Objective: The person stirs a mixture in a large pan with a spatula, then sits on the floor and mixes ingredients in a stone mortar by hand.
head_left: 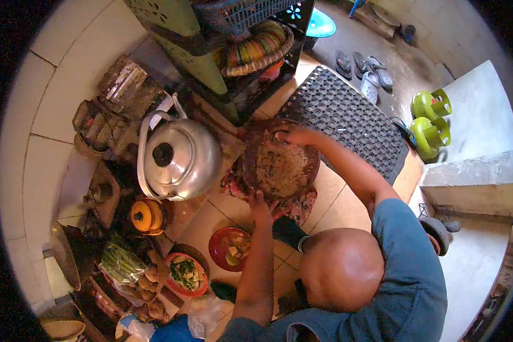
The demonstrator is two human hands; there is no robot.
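A wide, round, dark mortar dish (249, 165) rests on a patterned red-and-dark cloth (299, 208) on the tiled floor. A layer of coarse brownish ground food (282, 165) covers its inside. My left hand (262, 210) is at the dish's near edge, thumb up against the rim and fingers along it. Over the far right part of the dish, my right hand (297, 137) reaches in with fingers bent down together at the food; what they hold is hidden. Close to my left forearm stands a red bowl (212, 251) with pale and green pieces of food.
A large metal kettle (185, 154) stands left of the dish, with an orange lidded pot (147, 216) nearby. Further left lie a plate of chopped greens (187, 275) and bagged vegetables (119, 259). A black rubber mat (347, 122), shelf (211, 68) and green gas cylinders (430, 137) lie beyond.
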